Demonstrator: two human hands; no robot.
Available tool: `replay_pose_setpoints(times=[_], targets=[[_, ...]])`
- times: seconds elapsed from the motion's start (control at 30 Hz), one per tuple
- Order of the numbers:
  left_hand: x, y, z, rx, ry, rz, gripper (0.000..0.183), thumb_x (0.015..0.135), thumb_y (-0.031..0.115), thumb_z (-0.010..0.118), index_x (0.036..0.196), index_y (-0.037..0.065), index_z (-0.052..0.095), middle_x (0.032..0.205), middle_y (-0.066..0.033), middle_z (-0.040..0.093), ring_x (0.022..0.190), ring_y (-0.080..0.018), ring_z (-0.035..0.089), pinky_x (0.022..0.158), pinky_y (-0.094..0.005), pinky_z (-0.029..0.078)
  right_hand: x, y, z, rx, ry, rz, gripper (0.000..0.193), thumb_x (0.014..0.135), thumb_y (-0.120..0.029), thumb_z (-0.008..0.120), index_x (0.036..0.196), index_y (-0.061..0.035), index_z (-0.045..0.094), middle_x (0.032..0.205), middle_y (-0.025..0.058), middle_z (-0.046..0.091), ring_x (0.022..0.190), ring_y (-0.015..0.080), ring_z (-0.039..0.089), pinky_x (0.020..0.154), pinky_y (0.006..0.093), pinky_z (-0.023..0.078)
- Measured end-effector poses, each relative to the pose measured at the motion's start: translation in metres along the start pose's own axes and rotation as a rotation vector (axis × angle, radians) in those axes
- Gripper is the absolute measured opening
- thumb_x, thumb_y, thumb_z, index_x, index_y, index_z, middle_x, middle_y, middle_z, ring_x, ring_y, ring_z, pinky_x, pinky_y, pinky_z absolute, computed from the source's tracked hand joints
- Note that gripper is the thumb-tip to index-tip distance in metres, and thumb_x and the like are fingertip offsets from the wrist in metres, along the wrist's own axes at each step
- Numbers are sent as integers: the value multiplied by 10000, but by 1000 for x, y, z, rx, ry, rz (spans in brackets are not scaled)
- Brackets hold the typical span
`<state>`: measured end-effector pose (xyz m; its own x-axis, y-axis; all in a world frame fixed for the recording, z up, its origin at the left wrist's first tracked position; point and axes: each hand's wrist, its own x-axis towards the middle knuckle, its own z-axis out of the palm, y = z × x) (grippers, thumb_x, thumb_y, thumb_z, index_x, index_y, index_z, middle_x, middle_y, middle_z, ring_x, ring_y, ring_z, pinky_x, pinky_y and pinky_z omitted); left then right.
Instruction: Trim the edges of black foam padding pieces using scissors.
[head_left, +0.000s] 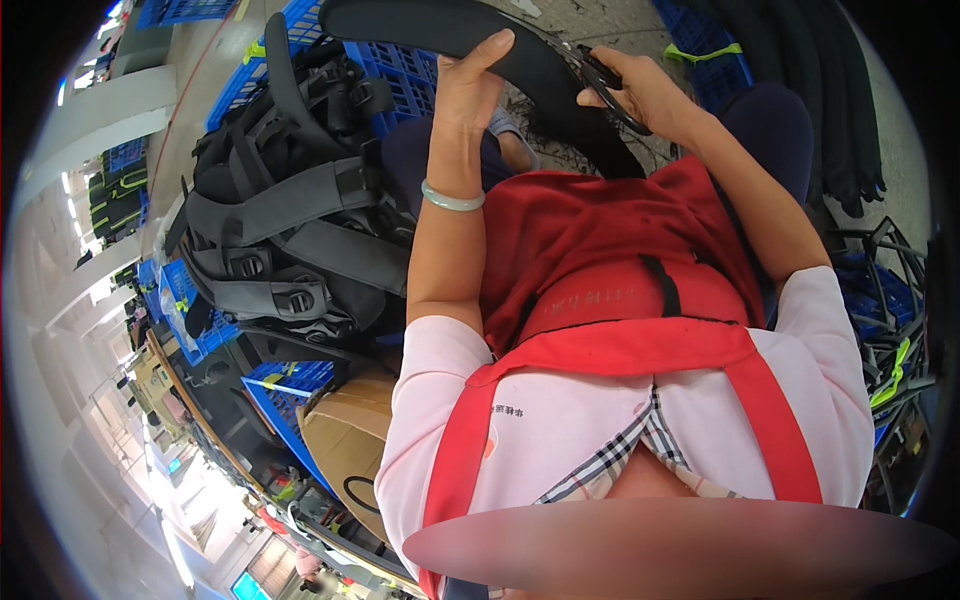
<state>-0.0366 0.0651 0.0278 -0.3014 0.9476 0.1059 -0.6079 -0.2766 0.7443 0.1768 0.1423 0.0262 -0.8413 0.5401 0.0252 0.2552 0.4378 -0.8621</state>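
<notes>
A long curved black padded strap (540, 85) stretches across the top of the view. My left hand (470, 90) grips it, thumb lying on top and the other fingers hidden beneath. In my right hand (652, 95) is a pair of scissors (600, 74) with black handles, my fingers wrapped round them. Its blades lie along the strap's edge; whether they touch the material I cannot tell. The strap's lower end hangs down in front of the red apron (600, 230) over my lap.
Left of me, a heap of black padded straps with buckles (290, 220) fills a blue crate (405, 85). A cardboard box (345, 425) stands below it. At the right hang long black strips (815, 90), above a blue crate with black frames (880, 290). Dark scraps litter the floor.
</notes>
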Motion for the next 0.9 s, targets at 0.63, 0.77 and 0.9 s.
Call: replay_pose_setpoints(times=[0.63,0.77,0.9], targets=[[-3,3,10,8,96,-54,196,778,-48,702,927,68,652,906,-31,657,857,-173,642,794,-332,526,1,-1,4,-15,103,12,518,796,-454,708,939,8,521,695,201,539,607,337,457,586,388,416],[-4,-2,5,28,33,-50,212,788,-23,704,968,81,659,941,-27,660,891,-179,641,830,-348,520,2,1,8,-51,148,-47,547,786,-475,709,968,-2,503,697,200,551,619,345,505,588,396,422],[-6,-5,1,44,11,-89,246,797,-5,703,1020,91,665,966,-27,661,926,-186,640,869,-361,512,2,3,11,-51,158,-119,544,782,-475,714,955,-9,494,668,192,550,595,348,505,569,404,414]])
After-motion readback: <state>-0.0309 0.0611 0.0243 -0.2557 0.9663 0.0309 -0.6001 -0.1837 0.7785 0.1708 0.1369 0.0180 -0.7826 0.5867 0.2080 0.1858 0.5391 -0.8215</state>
